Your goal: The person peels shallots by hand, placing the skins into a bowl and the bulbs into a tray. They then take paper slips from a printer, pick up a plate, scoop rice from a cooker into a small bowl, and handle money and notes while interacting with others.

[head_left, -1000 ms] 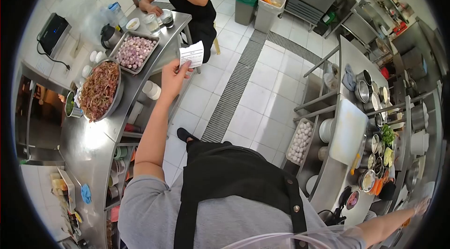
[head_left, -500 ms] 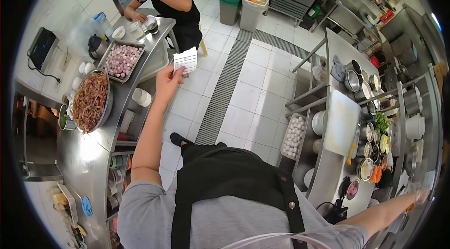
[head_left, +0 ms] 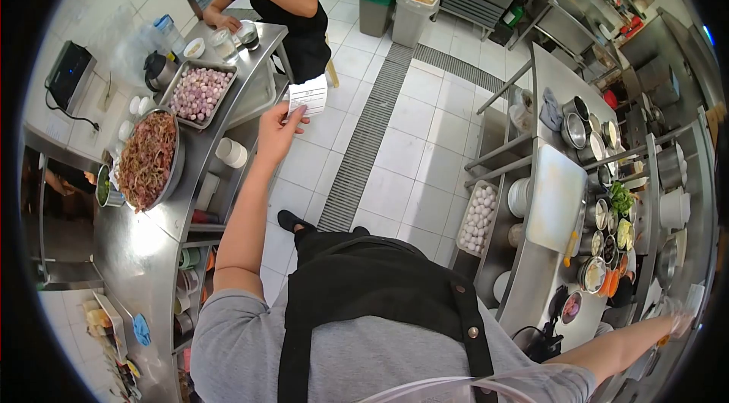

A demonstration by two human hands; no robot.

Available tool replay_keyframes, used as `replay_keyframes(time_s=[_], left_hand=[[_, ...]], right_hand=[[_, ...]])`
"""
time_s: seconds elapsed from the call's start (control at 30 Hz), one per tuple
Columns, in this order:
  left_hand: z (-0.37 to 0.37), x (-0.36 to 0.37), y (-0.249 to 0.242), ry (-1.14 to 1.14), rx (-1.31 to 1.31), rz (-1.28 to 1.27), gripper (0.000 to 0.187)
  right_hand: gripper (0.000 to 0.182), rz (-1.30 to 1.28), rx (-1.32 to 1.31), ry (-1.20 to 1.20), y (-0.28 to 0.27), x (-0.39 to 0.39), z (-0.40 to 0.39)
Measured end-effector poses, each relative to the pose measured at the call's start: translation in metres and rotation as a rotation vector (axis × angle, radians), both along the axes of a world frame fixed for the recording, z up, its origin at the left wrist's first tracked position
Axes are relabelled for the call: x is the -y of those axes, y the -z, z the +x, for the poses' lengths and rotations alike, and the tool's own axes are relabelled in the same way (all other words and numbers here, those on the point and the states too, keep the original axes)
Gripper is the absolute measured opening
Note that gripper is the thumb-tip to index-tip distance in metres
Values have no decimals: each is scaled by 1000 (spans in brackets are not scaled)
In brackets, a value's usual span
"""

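My left hand is held out in front, pinching a small printed paper slip between thumb and fingers. The slip is white with dark lines and faces me. At the far right, my right arm stretches out to the shelf edge. My right hand, in a clear plastic glove, is close to a small white item; its fingers are blurred near the edge of the view. Below that arm lies the steel counter with a bowl of pinkish food.
On the left counter are a large bowl of shredded brown food and a tray of peeled shallots. A person sits beyond. Right, there are a white cutting board, ingredient pots and an egg tray. Bins stand behind.
My left hand and the slip have shifted slightly to the right in view. My right hand has moved a little at the shelf edge. A forearm now shows through the opening at far left.
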State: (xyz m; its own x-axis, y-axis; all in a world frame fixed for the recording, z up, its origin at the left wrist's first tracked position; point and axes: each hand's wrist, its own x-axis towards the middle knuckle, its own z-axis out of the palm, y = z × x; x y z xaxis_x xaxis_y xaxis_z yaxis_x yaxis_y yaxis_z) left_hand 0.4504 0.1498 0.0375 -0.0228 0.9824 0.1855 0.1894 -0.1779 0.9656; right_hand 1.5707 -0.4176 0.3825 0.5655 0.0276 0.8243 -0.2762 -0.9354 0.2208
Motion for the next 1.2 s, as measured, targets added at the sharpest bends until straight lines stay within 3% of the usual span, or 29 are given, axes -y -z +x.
replay_keyframes(time_s=[0.03,0.13,0.23,0.3,0.37,0.43,0.77,0.93,1.0,1.03,1.07,1.1,1.17,1.2], left_hand=[[-1,1,1,3,-1,-1,28],[-3,4,1,-7,6,-18,27],[-5,7,1,-30,-1,-34,26],[-7,10,-3,-34,3,-50,25],[-10,12,-1,-42,8,-67,25],[-14,11,6,-33,20,-19,25],[-16,17,5,-51,16,-50,24],[-14,22,1,-79,-130,-122,24],[-18,21,12,-89,-133,-106,22],[-17,7,38,-33,35,-27,20],[-17,9,41,-72,42,-65,20],[-14,14,31,-47,15,-85,21],[-26,0,57,2,-20,-18,24],[-27,-4,65,17,-14,-15,25]], right_hand=[[67,270,-244,32,-7,-9,-6],[48,157,-186,15,-4,-46,-86],[53,241,-286,123,-13,-40,-62],[56,266,-229,105,-18,-22,-6],[58,256,-228,89,-18,-23,-6],[58,213,-281,78,-14,-47,-71],[50,163,-198,46,-11,-53,-80],[49,112,-170,43,-2,-58,-84],[49,47,-152,32,10,-68,-89],[48,52,-123,109,10,-42,-116],[48,46,-126,117,14,-57,-137],[36,-122,14,29,23,-45,-114],[9,77,84,2,14,-85,-162],[11,226,-32,-36,7,-113,-216]])
